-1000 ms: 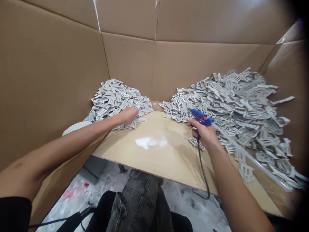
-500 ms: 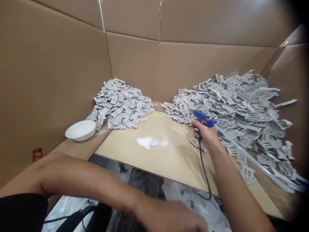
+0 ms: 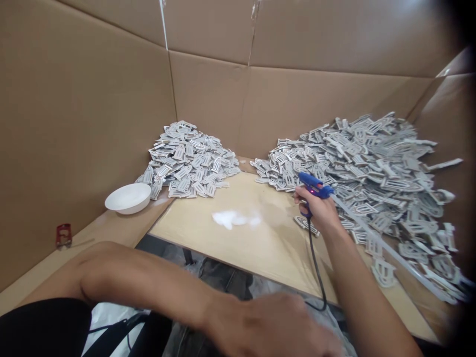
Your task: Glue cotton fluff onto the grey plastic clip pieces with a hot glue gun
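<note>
My right hand (image 3: 320,208) is closed round the handle of a blue hot glue gun (image 3: 314,184), held over the right part of the board. A small light glows on the gun, a long clear glue stick (image 3: 375,237) sticks out of its back, and a dark cord (image 3: 316,270) hangs from its grip. My left hand (image 3: 278,325) is low in front of me, below the board's near edge, blurred by motion with its fingers hidden. Beneath the gun, one grey-white slotted piece (image 3: 306,225) lies on the wooden board (image 3: 208,235).
A large heap of slotted pieces (image 3: 372,158) fills the right side; a smaller heap (image 3: 191,161) stands back left. Beside it sits a white bowl (image 3: 128,199). A red-handled tool (image 3: 63,235) lies far left. White residue (image 3: 236,218) marks the board. Cardboard walls (image 3: 334,96) surround everything.
My left hand has moved slightly right and up, still below the board. The right hand holds the glue gun nearly still. The view has shifted a little, showing more of the red tool.
</note>
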`<state>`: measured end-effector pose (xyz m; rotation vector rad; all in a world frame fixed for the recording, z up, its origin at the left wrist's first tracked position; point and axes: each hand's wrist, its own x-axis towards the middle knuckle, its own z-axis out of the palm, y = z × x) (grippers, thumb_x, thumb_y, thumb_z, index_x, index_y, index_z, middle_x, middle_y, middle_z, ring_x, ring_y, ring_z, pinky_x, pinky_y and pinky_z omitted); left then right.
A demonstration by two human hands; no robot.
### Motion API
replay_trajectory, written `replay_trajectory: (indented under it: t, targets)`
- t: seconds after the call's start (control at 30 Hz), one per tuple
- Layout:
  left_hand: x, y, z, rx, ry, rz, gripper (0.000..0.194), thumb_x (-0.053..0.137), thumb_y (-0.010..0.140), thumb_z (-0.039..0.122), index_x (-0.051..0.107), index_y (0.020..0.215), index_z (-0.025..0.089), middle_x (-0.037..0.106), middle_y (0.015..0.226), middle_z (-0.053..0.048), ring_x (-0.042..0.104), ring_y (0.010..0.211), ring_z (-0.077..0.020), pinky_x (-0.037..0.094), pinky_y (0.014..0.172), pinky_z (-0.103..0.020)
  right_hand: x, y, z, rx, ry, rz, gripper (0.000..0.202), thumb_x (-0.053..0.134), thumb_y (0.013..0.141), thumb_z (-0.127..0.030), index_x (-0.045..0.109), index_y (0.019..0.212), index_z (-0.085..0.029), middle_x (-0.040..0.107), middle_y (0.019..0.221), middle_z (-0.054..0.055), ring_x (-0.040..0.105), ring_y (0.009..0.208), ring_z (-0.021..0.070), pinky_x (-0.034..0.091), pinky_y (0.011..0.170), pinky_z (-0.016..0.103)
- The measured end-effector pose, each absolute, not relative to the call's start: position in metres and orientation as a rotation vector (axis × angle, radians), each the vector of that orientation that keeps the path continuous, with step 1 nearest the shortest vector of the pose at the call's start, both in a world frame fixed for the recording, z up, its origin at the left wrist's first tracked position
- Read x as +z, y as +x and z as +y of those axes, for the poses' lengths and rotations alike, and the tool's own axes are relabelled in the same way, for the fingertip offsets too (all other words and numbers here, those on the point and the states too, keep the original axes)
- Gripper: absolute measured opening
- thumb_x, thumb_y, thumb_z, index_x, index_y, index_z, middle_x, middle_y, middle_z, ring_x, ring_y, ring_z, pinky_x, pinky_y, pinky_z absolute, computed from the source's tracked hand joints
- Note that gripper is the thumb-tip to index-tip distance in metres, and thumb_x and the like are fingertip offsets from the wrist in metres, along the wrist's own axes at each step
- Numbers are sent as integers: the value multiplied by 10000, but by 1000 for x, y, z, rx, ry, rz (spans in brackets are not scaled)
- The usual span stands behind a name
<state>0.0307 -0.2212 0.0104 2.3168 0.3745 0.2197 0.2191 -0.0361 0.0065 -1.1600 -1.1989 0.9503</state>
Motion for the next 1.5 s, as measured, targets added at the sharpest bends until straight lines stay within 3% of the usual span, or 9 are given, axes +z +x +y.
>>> replay_trajectory:
  t: [0.07,0.13,0.2,0.3,0.5,0.77,0.93,1.13,1.5]
  targets:
    - [16,27,-200,345,2360,500,244,527,946,299,614,1155,208,648,832,-56,577,637,-179,513,657,-335,6,219,-36,958,-1155,-1204,391,898,638,-454,624,763,-204,631,697,24,494,549,107,271,371,208]
    - [20,24,-182,458,2439,600,273,567,917,234,611,1177,162,664,989,-125,629,799,-216,537,763,-363,4,219,-35,963,-1149,-1213,391,900,643,-454,628,760,-199,627,691,23,493,556,106,273,373,201]
    - [18,23,-166,502,2543,667,138,565,938,255,663,916,160,664,925,-147,642,884,-253,539,889,-411,3,219,-35,961,-1150,-1218,394,902,645,-456,627,757,-196,624,689,23,496,565,109,272,376,197]
    - [7,21,-141,530,2603,852,455,437,1038,339,592,637,188,637,689,-123,631,761,-249,517,931,-459,3,218,-36,956,-1164,-1220,399,898,647,-463,620,746,-194,619,684,21,478,553,104,268,378,198]
    - [-16,-3,-95,705,2543,1246,286,427,1035,280,675,1081,148,736,922,-140,682,819,-278,505,758,-393,2,218,-36,942,-1182,-1244,380,884,672,-466,634,752,-191,618,690,23,484,565,107,289,394,200]
    - [-3,-67,-25,888,2285,2059,347,420,1039,296,739,971,177,742,1018,-136,687,948,-272,526,880,-400,0,220,-35,921,-1195,-1280,347,844,709,-465,634,769,-196,607,675,11,464,536,103,281,387,212]
    - [20,-132,11,1160,1968,2521,267,563,959,348,729,982,140,656,1331,-213,511,1348,-408,394,1156,-576,1,219,-36,926,-1207,-1279,339,838,725,-461,632,768,-195,600,662,7,437,510,90,282,389,211]
    - [25,-180,27,1037,1879,2604,239,689,848,355,688,884,118,492,1537,-276,324,1493,-487,258,1241,-637,0,220,-35,942,-1201,-1282,368,848,729,-475,603,754,-201,598,671,4,426,504,85,269,387,214]
    - [19,-193,48,1046,1865,2558,252,748,816,390,717,843,141,503,1530,-225,338,1471,-452,288,1234,-586,3,217,-38,930,-1198,-1286,342,832,730,-457,609,757,-199,598,673,8,441,532,97,273,399,214]
